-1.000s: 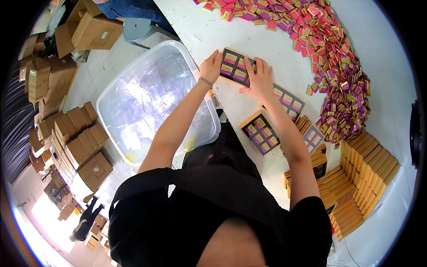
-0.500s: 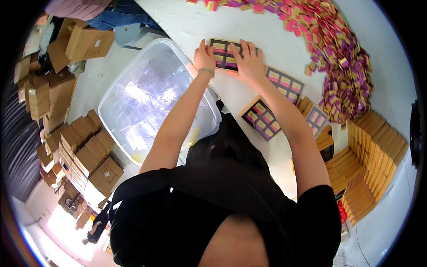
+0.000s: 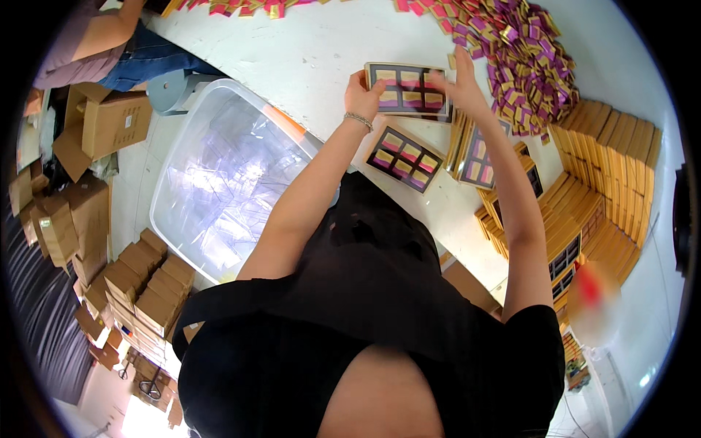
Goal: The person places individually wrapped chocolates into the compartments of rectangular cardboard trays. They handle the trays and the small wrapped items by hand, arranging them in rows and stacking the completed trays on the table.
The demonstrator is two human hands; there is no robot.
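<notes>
My left hand [image 3: 363, 96] grips the left end of a shallow dark-divided box [image 3: 406, 99], its thumb on top. Small foil-wrapped pieces in gold and pink fill the box's compartments. At the box's right end my right hand [image 3: 467, 86] is slightly blurred, fingers stretched out and thumb apart, reaching over the edge; whether it touches is hard to tell. Nearer me a second filled box [image 3: 404, 158] lies on the white table. Beside my right forearm another box with gold and purple pieces [image 3: 479, 162] rests on a small stack, partly hidden by the arm.
A long heap of gold, pink and purple foil pieces [image 3: 529, 66] runs along the table's far right. Stacked boxes [image 3: 610, 157] stand at the right. A clear plastic bin [image 3: 164, 171] holding transparent sheets is on my left. Cartons and a person [image 3: 109, 44] are farther left.
The held box has moved right, to where another box lay; that one no longer shows separately. My right hand has lifted from the box's top to its right end. The view has shifted.
</notes>
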